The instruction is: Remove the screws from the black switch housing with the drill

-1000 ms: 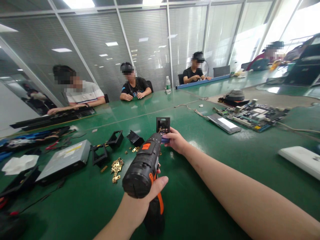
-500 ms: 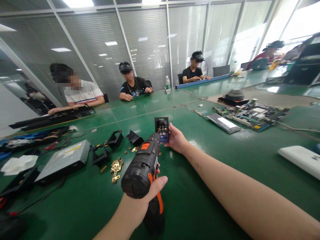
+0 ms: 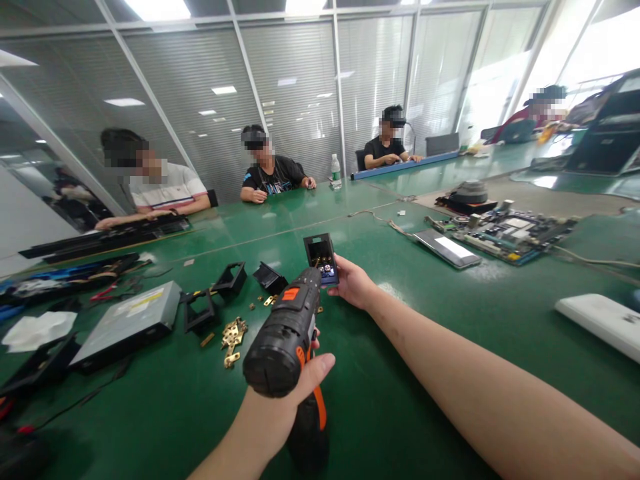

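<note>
My left hand [image 3: 305, 390] is closed around the handle of a black and orange cordless drill [image 3: 283, 330], which points away from me. Its front end reaches a small black plastic housing [image 3: 314, 245] with brass-coloured parts inside. Whether the bit touches one of those parts, I cannot tell. My right hand [image 3: 354, 281] grips the housing by its right side, tilted up above the table. To the left of the drill lie a pile of brass pieces [image 3: 233, 335] and several black plastic frames [image 3: 231, 277].
On the green table, a silver disc drive [image 3: 131, 319] lies at left beside a white tissue [image 3: 40, 329]. A circuit board [image 3: 510, 230] and a flat silver pack [image 3: 445, 249] are at right. Across the table, people sit near a water bottle [image 3: 335, 172].
The black housing in my right hand has tilted and shifted slightly left. My left hand and the drill have hardly moved. A person opposite has moved one hand.
</note>
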`<control>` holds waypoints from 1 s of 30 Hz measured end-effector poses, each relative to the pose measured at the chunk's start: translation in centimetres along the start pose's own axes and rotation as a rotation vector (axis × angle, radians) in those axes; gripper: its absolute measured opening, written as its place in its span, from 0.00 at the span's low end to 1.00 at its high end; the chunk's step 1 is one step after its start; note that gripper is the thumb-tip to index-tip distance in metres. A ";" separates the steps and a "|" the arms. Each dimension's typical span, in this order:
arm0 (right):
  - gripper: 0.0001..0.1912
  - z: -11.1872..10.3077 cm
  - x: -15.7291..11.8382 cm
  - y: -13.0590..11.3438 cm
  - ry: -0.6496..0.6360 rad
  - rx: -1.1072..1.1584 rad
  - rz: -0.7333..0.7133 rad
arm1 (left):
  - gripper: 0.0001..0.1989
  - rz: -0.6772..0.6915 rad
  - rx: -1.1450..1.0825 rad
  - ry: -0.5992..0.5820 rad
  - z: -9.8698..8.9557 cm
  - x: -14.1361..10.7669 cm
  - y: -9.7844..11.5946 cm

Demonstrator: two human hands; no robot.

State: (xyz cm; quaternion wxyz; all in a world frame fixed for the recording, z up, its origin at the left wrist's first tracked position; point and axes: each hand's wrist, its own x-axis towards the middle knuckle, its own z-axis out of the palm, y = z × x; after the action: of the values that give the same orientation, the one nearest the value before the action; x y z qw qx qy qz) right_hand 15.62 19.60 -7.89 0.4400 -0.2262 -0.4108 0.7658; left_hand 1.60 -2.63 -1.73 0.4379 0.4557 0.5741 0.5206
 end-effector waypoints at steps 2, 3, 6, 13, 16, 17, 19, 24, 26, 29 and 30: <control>0.15 -0.1 0.0 0.0 -0.010 0.003 -0.010 | 0.21 -0.012 0.000 0.010 -0.1 0.0 -0.2; 0.14 -0.2 0.0 0.0 -0.017 0.008 -0.014 | 0.21 -0.012 0.003 0.013 -0.2 0.0 -0.3; 0.14 -0.3 0.1 0.0 -0.039 0.023 -0.021 | 0.23 -0.008 0.028 0.011 -0.2 0.0 -0.4; 0.23 0.1 -0.5 -0.8 0.025 0.120 0.021 | 0.20 -0.004 0.022 0.056 0.5 -0.4 0.1; 0.26 0.2 -0.7 -1.0 0.003 0.121 0.015 | 0.21 -0.014 0.036 0.055 0.6 -0.5 0.2; 0.26 0.3 -0.7 -1.1 -0.001 0.118 0.013 | 0.21 -0.017 0.038 0.059 0.6 -0.5 0.2; 0.26 0.3 -0.7 -1.1 -0.001 0.117 0.009 | 0.22 -0.013 0.037 0.065 0.6 -0.5 0.1; 0.26 0.4 -0.8 -1.1 -0.005 0.122 0.018 | 0.25 -0.040 0.040 0.060 0.5 -0.6 0.0; 0.25 0.4 -0.9 -1.2 -0.011 0.123 0.017 | 0.26 -0.040 0.038 0.051 0.4 -0.5 -0.1; 0.25 0.4 -0.9 -1.2 -0.025 0.118 0.012 | 0.26 -0.028 0.045 0.046 0.2 -0.4 -0.3; 0.25 0.3 -0.8 -1.1 -0.028 0.113 0.011 | 0.26 -0.027 0.051 0.044 0.1 -0.3 -0.4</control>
State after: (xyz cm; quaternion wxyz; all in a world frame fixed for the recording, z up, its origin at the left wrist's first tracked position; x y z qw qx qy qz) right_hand 16.35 19.06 -6.76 0.4420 -0.1924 -0.3717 0.7934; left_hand 1.73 -2.95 -2.09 0.4202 0.4474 0.6027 0.5100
